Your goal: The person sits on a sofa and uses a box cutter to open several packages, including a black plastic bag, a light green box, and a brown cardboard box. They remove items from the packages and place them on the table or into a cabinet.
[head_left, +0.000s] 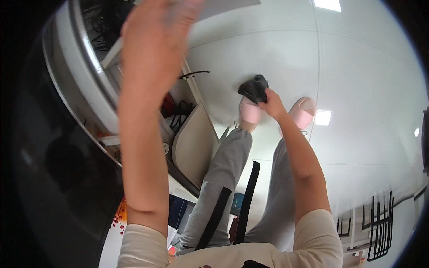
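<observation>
My right hand (273, 106) reaches down and grips a crumpled black bundle (254, 89); it looks like a plastic bag, but I cannot tell for sure. The bundle hangs just above my left pink slipper (251, 110). Stretched forward past the cabinet, my left hand (156, 35) is smeared by motion and partly cut off at the top edge. Beside its fingers lies a flat light-grey panel or sheet (228, 6); whether they touch it does not show.
On the left stands a white cabinet with a glossy black top (62, 178), dark cables (105, 27) and an open rounded door (194, 145). A thin black strip (195, 74) sticks out over the pale tiled floor (357, 76). A black wire rack (381, 225) is at lower right.
</observation>
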`<state>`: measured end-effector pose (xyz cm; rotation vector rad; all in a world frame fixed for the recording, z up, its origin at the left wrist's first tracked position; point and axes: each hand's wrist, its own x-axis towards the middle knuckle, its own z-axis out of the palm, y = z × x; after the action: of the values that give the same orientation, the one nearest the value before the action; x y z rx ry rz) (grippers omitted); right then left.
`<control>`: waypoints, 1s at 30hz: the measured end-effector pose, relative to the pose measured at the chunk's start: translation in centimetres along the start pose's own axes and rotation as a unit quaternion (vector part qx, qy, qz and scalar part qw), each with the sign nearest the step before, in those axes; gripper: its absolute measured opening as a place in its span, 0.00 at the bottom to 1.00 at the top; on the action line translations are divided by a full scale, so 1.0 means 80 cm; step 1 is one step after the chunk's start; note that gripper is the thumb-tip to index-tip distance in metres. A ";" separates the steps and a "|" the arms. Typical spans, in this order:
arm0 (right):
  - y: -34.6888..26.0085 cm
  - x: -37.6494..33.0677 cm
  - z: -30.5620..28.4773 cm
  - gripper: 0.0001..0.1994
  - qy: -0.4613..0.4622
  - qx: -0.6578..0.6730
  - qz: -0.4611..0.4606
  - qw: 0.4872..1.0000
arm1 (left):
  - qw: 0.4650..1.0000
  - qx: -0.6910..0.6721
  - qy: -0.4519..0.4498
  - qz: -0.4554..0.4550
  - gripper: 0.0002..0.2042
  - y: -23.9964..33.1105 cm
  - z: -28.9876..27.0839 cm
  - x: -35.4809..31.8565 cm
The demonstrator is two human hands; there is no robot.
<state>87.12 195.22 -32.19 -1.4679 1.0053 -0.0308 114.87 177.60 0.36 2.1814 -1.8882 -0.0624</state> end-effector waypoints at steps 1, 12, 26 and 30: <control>0.012 -0.019 -0.014 0.21 0.000 0.053 0.050 0.997 | 0.999 0.035 -0.017 0.013 0.17 0.007 0.014 0.005; -0.131 -0.167 -0.123 0.15 0.136 0.376 0.170 0.901 | 0.982 -0.009 -0.189 0.026 0.08 0.033 -0.034 -0.172; -0.287 -0.176 -0.133 0.10 0.094 0.602 0.126 0.783 | 0.896 0.182 -0.404 0.003 0.12 0.015 -0.075 -0.258; -0.325 -0.163 -0.155 0.06 0.096 0.697 0.122 0.700 | 0.826 0.238 -0.510 0.004 0.18 -0.001 -0.085 -0.258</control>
<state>86.22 188.29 -1.36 0.0943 0.9221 -0.6322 113.09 198.94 4.16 2.7639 -2.6491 -1.0653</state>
